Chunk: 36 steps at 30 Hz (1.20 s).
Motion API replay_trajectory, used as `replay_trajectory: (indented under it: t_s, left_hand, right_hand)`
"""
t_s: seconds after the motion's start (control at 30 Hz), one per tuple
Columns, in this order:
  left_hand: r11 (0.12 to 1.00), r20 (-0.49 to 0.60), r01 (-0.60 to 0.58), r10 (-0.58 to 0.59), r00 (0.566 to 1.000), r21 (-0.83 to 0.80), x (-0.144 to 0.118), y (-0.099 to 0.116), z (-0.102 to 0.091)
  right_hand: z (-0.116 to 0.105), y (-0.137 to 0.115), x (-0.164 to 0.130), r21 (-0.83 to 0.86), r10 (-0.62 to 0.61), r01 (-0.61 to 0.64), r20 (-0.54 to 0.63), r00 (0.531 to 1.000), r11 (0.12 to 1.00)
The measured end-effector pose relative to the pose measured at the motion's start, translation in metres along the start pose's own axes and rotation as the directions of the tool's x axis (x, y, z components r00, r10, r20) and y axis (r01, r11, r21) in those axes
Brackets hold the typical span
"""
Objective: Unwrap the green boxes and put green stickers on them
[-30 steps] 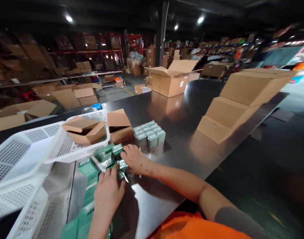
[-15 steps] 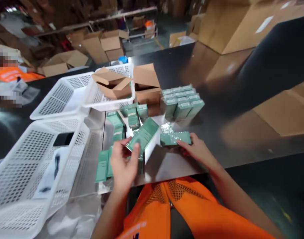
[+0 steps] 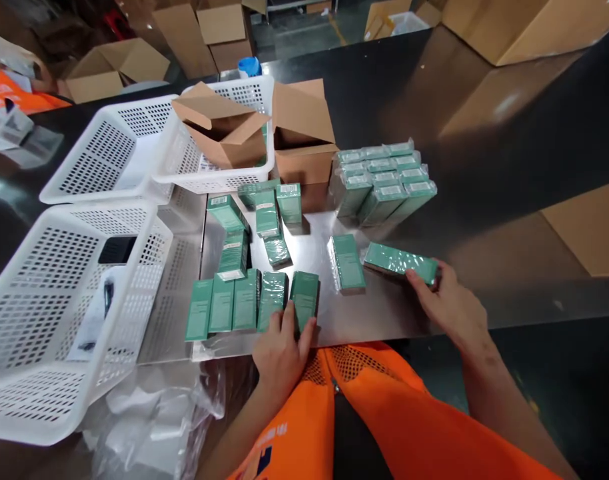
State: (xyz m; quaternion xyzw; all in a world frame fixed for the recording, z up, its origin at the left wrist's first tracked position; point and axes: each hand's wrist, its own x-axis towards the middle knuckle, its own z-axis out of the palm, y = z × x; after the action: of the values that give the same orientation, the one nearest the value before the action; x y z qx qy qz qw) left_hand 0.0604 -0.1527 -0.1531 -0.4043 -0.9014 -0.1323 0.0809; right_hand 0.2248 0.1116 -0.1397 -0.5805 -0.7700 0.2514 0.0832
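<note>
My left hand (image 3: 282,350) is at the near end of a flat green box (image 3: 305,295), thumb on one side and fingers on the other. That box lies at the right end of a row of similar boxes, beside a glossy wrapped green box (image 3: 273,293). In my right hand (image 3: 452,303), thumb and fingers pinch the end of a film-wrapped green box (image 3: 397,260) at the table's right. Between my hands another green box (image 3: 348,262) lies on the metal tabletop (image 3: 334,320). Several more boxes lie and stand loosely behind the row.
A block of wrapped green boxes (image 3: 384,180) stands at the back right. Behind are an open brown carton (image 3: 304,163) and a white basket (image 3: 214,180) holding another carton. Another white basket (image 3: 97,393) at left contains a black object (image 3: 117,250). Clear plastic (image 3: 154,427) lies near me.
My left hand has brought the raised green box down to the row's right end. My right hand has moved right with its wrapped box. The view has tilted down.
</note>
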Motion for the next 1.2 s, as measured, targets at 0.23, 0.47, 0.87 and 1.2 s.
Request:
replay_trajectory:
  t_s: [0.23, 0.47, 0.87, 1.2]
  left_hand:
    - [0.957, 0.031, -0.286, 0.285, 0.958, 0.04, 0.004, -0.017, -0.023]
    - [0.927, 0.236, -0.375, 0.363, 0.901, 0.006, 0.01, -0.044, -0.009]
    - [0.944, 0.182, -0.329, 0.323, 0.929, 0.002, 0.014, -0.067, -0.016]
    - [0.912, 0.088, -0.391, 0.382, 0.92, 0.128, 0.012, -0.088, 0.0]
  right_hand:
    - [0.011, -0.018, -0.019, -0.246, -0.652, 0.618, -0.091, 0.752, 0.747]
    - [0.063, -0.046, -0.032, -0.163, -0.865, 0.884, 0.191, 0.464, 0.438]
    - [0.102, -0.074, -0.072, 0.07, -0.935, 0.932, -0.002, 0.356, 0.355]
    - [0.099, -0.078, -0.07, 0.08, -0.963, 0.969, -0.122, 0.241, 0.233]
